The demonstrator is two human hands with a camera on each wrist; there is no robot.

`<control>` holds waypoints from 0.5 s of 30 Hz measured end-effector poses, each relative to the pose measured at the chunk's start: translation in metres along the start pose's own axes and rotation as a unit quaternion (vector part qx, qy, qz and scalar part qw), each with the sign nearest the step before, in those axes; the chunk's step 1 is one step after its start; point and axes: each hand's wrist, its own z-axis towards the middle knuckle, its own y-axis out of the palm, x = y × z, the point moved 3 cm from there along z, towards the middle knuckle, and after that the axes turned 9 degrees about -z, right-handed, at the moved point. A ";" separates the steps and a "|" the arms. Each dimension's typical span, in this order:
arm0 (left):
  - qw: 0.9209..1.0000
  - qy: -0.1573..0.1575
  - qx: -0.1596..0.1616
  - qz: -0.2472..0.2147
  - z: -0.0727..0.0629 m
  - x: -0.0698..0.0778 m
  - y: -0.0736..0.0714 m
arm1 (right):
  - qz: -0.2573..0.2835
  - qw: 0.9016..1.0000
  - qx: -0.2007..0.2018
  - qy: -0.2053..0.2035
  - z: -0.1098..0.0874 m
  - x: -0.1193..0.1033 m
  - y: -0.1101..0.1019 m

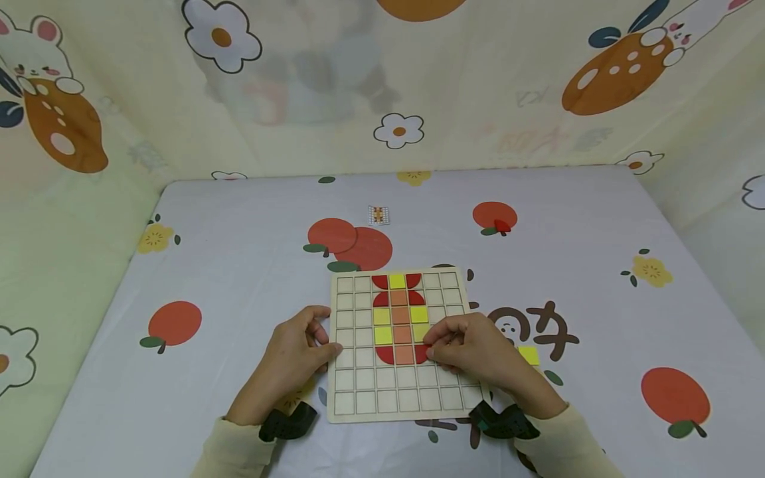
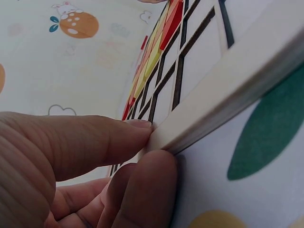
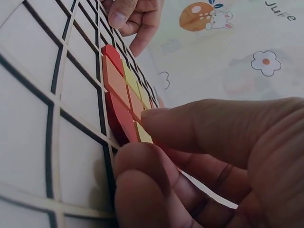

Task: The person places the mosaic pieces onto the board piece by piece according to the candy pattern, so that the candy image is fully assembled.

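Observation:
A wooden grid board lies on the table, with red, yellow and orange tiles in its middle columns. My left hand holds the board's left edge between thumb and fingers. Over the board's right half, my right hand has its thumb and fingertips together at a red quarter-round tile. That tile sits beside the lowest orange tile, below a yellow tile, and the fingers partly cover it. Left of the orange tile lies another red rounded tile.
A small pattern card lies beyond the board. One loose yellow tile is by the right wrist, and a small red piece lies farther back. Printed fabric walls the back and sides.

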 end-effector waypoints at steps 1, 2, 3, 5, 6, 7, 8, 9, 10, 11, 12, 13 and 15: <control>1.000 -0.002 0.000 0.001 0.000 0.000 0.000 | -0.001 1.000 -0.001 -0.001 -0.001 0.000 -0.001; 1.000 -0.006 -0.001 0.003 0.000 0.000 0.001 | -0.001 1.000 -0.004 0.002 -0.001 0.001 -0.002; 1.000 -0.008 -0.001 0.004 0.000 0.000 0.001 | -0.005 1.000 -0.005 0.001 -0.002 0.001 -0.004; 1.000 -0.007 -0.001 0.005 -0.001 0.000 0.001 | -0.021 1.000 0.000 0.004 -0.002 0.001 -0.011; 1.000 -0.005 -0.001 0.005 -0.001 0.000 0.001 | -0.029 1.000 0.004 0.006 -0.002 0.001 -0.017; 1.000 -0.002 -0.002 0.006 -0.001 0.000 0.001 | -0.039 0.999 0.011 0.008 -0.002 0.000 -0.025; 1.000 0.001 -0.002 0.005 -0.001 0.000 0.001 | -0.047 0.999 0.021 0.015 -0.001 0.000 -0.035; 1.000 0.005 -0.002 0.006 -0.001 0.000 0.001 | -0.060 0.997 0.035 0.022 0.000 0.000 -0.047; 1.000 0.008 -0.002 0.007 -0.001 0.000 0.000 | -0.066 0.996 0.050 0.031 0.002 0.001 -0.060; 1.000 0.008 -0.002 0.009 -0.001 0.001 0.001 | -0.075 0.994 0.064 0.041 0.004 0.002 -0.074; 1.000 0.008 -0.003 0.010 -0.001 0.001 0.001 | -0.080 0.992 0.079 0.049 0.008 0.004 -0.088; 1.000 0.007 -0.003 0.012 -0.001 0.001 0.001 | -0.087 0.990 0.095 0.059 0.012 0.007 -0.102; 1.000 0.002 -0.002 0.015 -0.001 0.001 0.001 | -0.096 0.984 0.123 0.081 0.023 0.015 -0.127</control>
